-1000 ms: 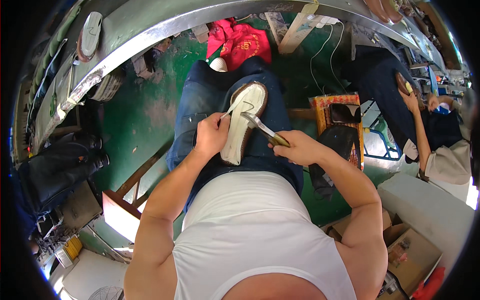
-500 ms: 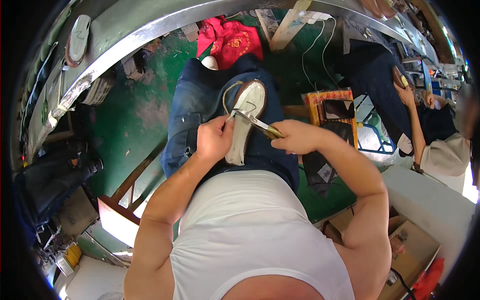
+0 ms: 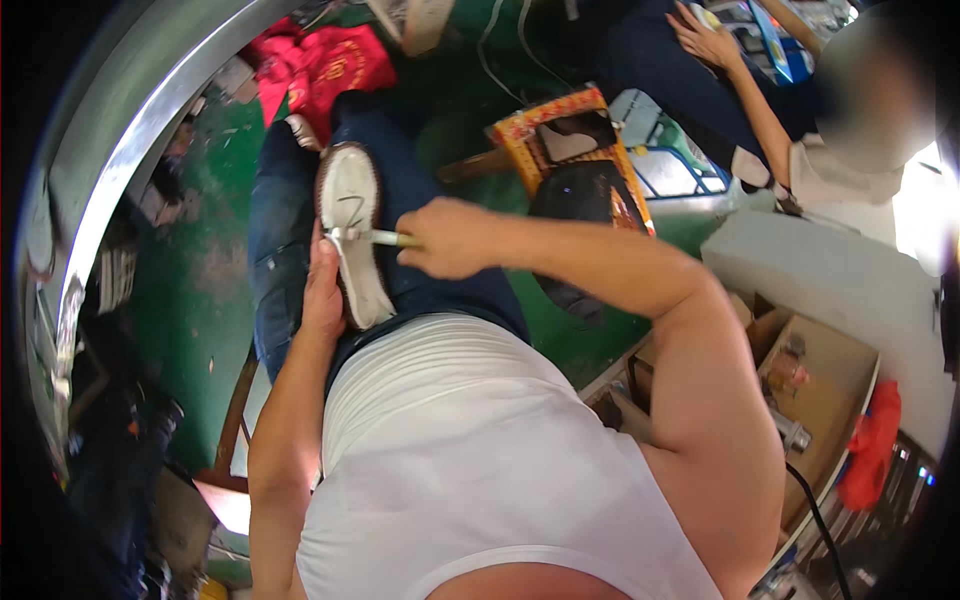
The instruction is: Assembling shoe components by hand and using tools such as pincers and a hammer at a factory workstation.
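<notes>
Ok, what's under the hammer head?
The pale sole of the upturned shoe. The patch directly behind the hammer head is covered, so I can't tell whether they touch.

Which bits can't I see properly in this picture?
All in the head view:
- The end of the hammer handle: hidden inside the right hand.
- Whether the hammer's head touches the shoe: too blurred to tell.
- The shoe's other side: turned down toward the lap.
- Some fingers of the left hand: hidden by the shoe.
- The thing at the other person's hand: cut off by the top edge.
</notes>
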A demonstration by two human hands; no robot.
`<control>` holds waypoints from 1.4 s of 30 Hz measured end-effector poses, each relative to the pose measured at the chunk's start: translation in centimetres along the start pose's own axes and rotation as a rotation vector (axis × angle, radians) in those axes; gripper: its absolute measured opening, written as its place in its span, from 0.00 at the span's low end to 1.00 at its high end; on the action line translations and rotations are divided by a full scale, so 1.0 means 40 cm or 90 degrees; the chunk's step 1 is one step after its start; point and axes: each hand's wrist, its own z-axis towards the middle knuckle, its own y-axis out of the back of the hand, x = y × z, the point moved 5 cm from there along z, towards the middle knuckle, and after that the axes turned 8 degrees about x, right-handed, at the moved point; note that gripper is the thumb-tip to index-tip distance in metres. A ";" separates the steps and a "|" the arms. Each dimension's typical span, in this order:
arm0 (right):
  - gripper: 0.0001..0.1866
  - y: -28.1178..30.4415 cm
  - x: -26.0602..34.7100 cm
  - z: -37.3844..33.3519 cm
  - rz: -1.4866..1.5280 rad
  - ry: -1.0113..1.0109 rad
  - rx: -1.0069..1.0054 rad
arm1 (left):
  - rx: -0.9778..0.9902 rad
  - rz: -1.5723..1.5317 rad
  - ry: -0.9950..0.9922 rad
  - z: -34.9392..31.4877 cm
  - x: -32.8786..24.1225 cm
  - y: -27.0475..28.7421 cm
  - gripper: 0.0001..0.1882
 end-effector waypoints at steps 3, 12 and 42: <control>0.16 -0.091 -0.010 -0.021 0.145 -0.028 -0.097 | -0.026 0.134 -0.050 0.016 -0.013 0.007 0.32; 0.12 0.030 -0.046 -0.027 0.391 -0.171 0.141 | -0.067 0.250 -0.096 0.026 0.005 -0.028 0.32; 0.25 0.027 0.019 -0.002 -0.104 -0.079 -0.011 | -0.025 0.537 0.009 -0.006 -0.007 -0.042 0.46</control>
